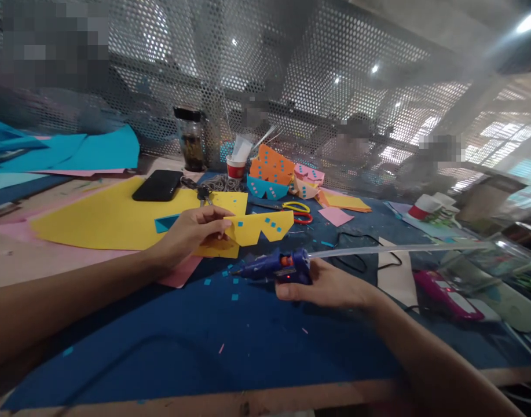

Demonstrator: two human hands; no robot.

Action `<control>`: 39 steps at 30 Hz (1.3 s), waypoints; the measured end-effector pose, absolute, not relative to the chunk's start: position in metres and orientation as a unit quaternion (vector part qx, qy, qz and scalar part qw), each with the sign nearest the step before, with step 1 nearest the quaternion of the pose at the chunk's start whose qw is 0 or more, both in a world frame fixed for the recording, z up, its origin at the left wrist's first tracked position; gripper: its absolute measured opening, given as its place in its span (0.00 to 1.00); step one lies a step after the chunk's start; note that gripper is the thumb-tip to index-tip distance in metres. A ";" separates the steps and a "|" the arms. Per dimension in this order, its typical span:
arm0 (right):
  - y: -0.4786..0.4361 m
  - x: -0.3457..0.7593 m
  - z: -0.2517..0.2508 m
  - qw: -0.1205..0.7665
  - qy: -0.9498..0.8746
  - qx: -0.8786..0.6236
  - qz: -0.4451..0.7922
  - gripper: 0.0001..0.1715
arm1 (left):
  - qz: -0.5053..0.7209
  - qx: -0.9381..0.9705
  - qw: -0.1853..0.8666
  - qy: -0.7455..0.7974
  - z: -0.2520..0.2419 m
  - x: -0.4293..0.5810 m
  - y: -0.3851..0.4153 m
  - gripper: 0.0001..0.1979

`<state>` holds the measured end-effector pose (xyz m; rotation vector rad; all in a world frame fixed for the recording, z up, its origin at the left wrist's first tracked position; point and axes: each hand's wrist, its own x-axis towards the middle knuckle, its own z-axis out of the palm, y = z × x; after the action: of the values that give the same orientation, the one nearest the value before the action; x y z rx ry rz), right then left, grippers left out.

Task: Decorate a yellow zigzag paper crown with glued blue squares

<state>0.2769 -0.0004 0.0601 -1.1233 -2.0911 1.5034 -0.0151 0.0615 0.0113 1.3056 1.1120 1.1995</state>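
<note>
My left hand (pixel 191 234) pinches the left end of a yellow paper cutout (pixel 271 223), which has a triangular notch in its lower edge and small blue squares stuck on it. Below it, my right hand (pixel 323 286) is wrapped round a blue hot glue gun (pixel 274 266). The gun lies level with its nozzle pointing left, a small red light is lit on its side, and a long clear glue stick (pixel 395 249) runs out of its back. Several loose blue paper squares (pixel 234 297) lie on the blue mat (pixel 182 347) near the nozzle.
Scissors (pixel 302 211) and finished-looking orange cutouts (pixel 269 165) are behind my hands. A phone (pixel 157 185) and keys (pixel 203 193) rest on yellow paper (pixel 95 217). A jar (pixel 191 139) and a paper cup (pixel 236 167) stand by the perforated screen. A black cord (pixel 356 263) lies right.
</note>
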 end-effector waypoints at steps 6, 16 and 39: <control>0.001 0.284 0.067 0.108 -0.800 -0.357 0.470 0.12 | 0.494 0.537 0.501 0.466 0.015 -0.013 0.059 0.16; -0.001 0.276 0.060 0.140 -0.822 -0.370 0.409 0.11 | 0.493 0.540 0.506 0.457 0.013 -0.014 0.060 0.15; -0.009 0.239 0.053 0.118 -0.881 -0.341 0.307 0.18 | 0.498 0.548 0.504 0.444 0.016 -0.011 0.060 0.16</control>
<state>0.2386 -0.0086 0.0531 -0.9983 -2.5768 0.8991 -0.0115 0.0599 0.0155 1.3236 1.0721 1.2022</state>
